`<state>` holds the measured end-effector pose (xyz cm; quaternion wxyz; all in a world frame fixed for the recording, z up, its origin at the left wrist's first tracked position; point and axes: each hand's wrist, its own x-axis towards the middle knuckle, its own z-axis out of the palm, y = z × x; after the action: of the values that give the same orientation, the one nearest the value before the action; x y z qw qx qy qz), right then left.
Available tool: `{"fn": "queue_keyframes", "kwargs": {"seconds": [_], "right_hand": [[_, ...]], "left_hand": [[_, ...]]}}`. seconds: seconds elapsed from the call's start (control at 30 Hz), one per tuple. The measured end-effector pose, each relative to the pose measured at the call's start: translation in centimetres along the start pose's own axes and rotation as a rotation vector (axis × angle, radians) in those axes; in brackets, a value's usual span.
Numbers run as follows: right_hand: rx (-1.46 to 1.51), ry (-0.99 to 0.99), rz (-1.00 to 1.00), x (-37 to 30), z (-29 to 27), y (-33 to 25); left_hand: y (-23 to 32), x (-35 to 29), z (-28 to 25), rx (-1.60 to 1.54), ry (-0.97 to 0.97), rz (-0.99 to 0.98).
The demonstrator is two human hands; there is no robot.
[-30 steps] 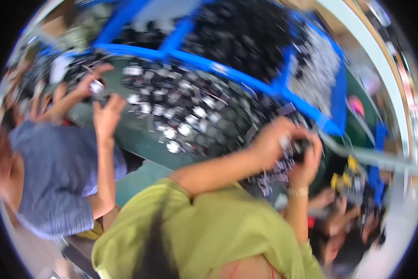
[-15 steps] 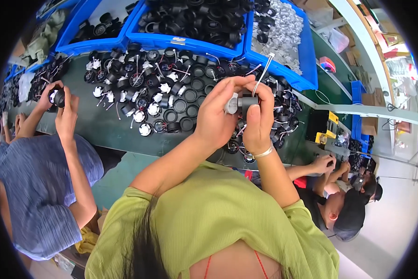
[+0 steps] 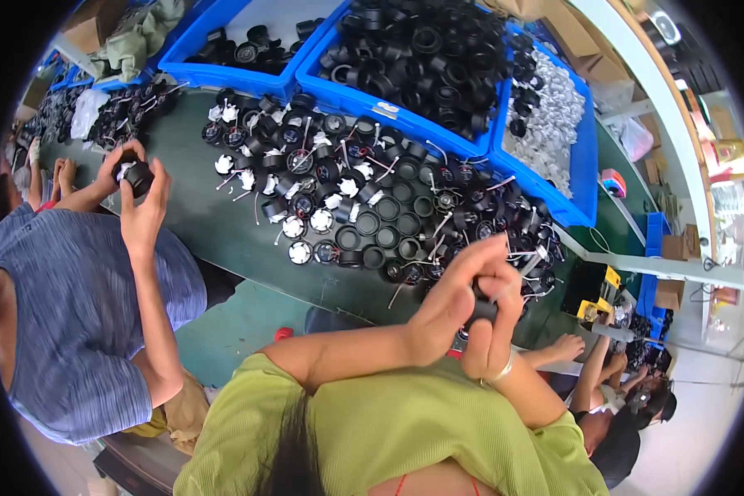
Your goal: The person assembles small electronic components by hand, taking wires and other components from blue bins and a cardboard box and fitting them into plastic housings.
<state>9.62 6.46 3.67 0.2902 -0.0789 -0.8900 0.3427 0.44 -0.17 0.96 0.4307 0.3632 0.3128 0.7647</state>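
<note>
Between my hands, close to my chest, is a small black cylindrical part (image 3: 483, 311). My right hand (image 3: 501, 321) grips it, thumb along the near side and fingers bent around the far side. Against its left side rests my left hand (image 3: 443, 318), closed around it with the longer fingers reaching over my right fingers. Much of the part is hidden by both hands. Just beyond them, loose black round housings with wires (image 3: 488, 223) crowd the green table (image 3: 248, 240). Black rings (image 3: 386, 236) stand in a cluster to the left of these.
Blue bins along the back hold black housings (image 3: 425, 50) and pale translucent pieces (image 3: 550, 116). A co-worker on the left holds a black part (image 3: 138, 178). Other people sit at the right, near a yellow and black device (image 3: 591, 289). White-capped assemblies (image 3: 299, 251) lie left of the rings.
My hands have come down and nearer my chest with the part, and the view has shifted. My left fingers now reach over the right ones; the white wire no longer stands up clearly.
</note>
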Motion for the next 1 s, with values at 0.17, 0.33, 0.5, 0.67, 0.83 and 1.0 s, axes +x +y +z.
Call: {"fn": "queue_keyframes", "kwargs": {"seconds": [0.17, 0.33, 0.5, 0.67, 0.83, 1.0], "right_hand": [[-0.013, -0.055, 0.1, 0.2, 3.1, 2.2], [0.039, -0.328, 0.509, -3.8, 7.9, 7.9], [-0.115, -0.32, 0.391, -3.4, 10.6, 8.9], [0.244, -0.26, 0.628, -0.6, 8.4, 8.6], [0.179, -0.105, 0.621, -1.7, 4.9, 9.7], [-0.071, -0.095, 0.665, -5.5, 0.7, 9.7]], "left_hand": [[-3.2, -1.5, -2.7, -0.017, 0.172, -0.112], [-11.4, -4.8, -6.7, -0.692, 0.67, -0.568], [-11.2, -5.6, -8.4, -0.632, 0.795, -0.473], [-7.0, -3.0, -12.2, -0.568, 0.92, -0.47], [-4.6, -0.1, -23.4, 0.231, 0.982, -0.314], [-3.3, 2.4, -24.3, 0.983, 1.035, -0.043]]}}
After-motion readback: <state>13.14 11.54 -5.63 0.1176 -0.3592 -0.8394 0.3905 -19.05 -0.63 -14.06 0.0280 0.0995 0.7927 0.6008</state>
